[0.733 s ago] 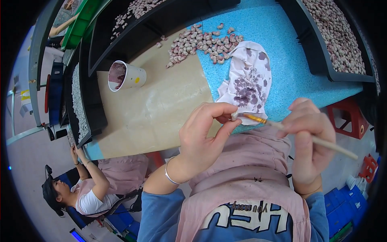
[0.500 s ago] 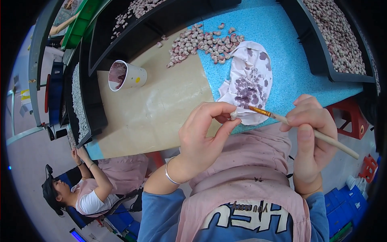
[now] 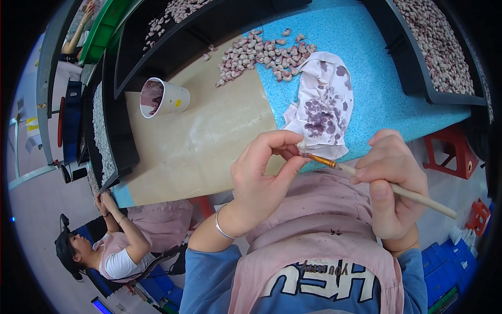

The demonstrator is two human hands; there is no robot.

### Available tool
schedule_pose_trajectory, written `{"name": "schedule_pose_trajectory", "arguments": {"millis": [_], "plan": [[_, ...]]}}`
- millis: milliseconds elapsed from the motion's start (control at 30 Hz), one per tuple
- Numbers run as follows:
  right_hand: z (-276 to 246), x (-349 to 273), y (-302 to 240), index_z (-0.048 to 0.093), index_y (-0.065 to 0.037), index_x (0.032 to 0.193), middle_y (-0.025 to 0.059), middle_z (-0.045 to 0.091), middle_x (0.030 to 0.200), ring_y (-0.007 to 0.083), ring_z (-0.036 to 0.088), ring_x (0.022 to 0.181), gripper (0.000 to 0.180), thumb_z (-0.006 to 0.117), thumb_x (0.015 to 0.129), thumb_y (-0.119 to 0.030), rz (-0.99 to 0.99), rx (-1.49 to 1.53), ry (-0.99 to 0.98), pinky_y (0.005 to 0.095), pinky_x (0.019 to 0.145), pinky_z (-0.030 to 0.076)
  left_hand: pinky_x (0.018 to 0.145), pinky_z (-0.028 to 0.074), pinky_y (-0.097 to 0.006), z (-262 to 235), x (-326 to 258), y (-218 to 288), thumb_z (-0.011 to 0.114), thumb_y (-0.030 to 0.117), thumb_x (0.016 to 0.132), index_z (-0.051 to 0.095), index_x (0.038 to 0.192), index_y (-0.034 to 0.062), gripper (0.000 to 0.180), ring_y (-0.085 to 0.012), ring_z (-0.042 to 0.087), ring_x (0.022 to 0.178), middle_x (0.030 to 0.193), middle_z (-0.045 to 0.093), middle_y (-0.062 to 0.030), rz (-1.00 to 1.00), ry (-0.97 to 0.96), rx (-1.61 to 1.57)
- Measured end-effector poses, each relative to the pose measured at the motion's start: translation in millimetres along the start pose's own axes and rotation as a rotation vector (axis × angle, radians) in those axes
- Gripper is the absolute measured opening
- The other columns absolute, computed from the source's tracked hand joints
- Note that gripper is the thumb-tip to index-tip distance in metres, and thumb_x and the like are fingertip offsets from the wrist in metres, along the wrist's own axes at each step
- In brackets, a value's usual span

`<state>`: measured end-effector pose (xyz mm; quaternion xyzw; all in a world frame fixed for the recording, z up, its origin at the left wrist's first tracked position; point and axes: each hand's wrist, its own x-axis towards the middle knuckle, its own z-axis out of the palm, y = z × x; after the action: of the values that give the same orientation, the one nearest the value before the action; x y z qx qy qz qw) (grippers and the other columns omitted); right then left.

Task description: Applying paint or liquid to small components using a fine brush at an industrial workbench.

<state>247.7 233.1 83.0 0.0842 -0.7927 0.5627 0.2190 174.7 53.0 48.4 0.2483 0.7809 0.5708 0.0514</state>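
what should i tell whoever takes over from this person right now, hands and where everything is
Left hand: pinching a small pale piece at its fingertips.
Right hand: holding a paintbrush, bristle tip touching that piece.
Stained cloth lies on the blue mat, just beyond the hands.
Paper cup with purple paint stands upright to the left.
Done: a pile of purplish pieces lies beyond the cloth.
Left: the held piece looks mostly pale.

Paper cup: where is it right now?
In the head view the paper cup lies tipped on the beige board at upper left, beside the black tray, well left of the stained cloth and both hands.
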Motion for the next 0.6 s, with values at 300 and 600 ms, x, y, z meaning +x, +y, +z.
{"name": "schedule_pose_trajectory", "arguments": {"millis": [300,600], "plan": [[0.9,-1.2,4.7,0.058,-0.002,0.076,0.0078,0.057,0.068,0.0191,0.049,0.06,0.006,0.054,0.077,-0.006,0.07,0.159,0.136,0.0308,0.061,0.039,0.072,0.046,-0.021,-5.0,-3.5,1.1,0.066,-0.009,0.071,0.053,0.1,-0.0025,0.032,-0.0084,0.054,0.078,0.089,0.056,-0.0051,-0.165,-0.09,-0.312],[-1.7,0.8,4.8,0.06,-0.001,0.078,0.008,0.057,0.069,0.0197,0.05,0.061,0.008,0.055,0.078,-0.007,0.154,0.194,0.152,0.0302,0.06,0.039,0.072,0.045,-0.02,-7.3,-3.1,4.7,0.063,-0.009,0.074,0.051,0.103,-0.0023,0.032,-0.0075,0.053,0.079,0.089,0.054,-0.004,-0.248,-0.119,-0.386]]}}
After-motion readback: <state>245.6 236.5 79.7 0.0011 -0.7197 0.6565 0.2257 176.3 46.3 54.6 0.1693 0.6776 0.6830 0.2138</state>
